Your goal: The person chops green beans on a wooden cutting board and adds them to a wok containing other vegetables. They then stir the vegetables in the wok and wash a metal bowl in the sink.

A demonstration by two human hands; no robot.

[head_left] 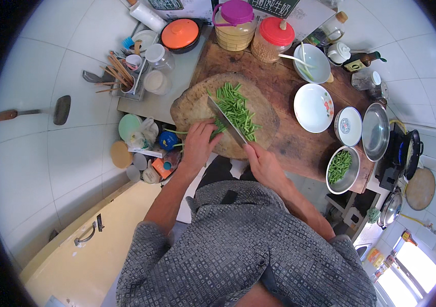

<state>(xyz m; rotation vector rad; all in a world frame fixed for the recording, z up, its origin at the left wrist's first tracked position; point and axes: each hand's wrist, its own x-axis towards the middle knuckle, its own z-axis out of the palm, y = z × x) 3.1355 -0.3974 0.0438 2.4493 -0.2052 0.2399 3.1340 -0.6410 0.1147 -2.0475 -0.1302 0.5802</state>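
Observation:
On a round wooden chopping board (pixel 192 102) lies a heap of short-cut green pieces (pixel 233 105). My right hand (pixel 265 165) grips the handle of a kitchen knife (pixel 230 125), whose blade slants up and left over the board along the near side of the heap. My left hand (pixel 201 145) is left of the blade, fingers curled down over long green stalks (pixel 177 132). The stalks' ends stick out past the board's left edge, while their middle is hidden beneath the hand. A steel bowl (pixel 351 183) at the right holds more cut green pieces.
A white bowl (pixel 307 115), a smaller patterned bowl (pixel 348 128) and a steel basin (pixel 376 134) stand to the right. Behind the board are a red-lidded jar (pixel 274 38), a purple-lidded jar (pixel 235 30) and an orange-lidded pot (pixel 179 33). Chopsticks (pixel 119 70) stand far left.

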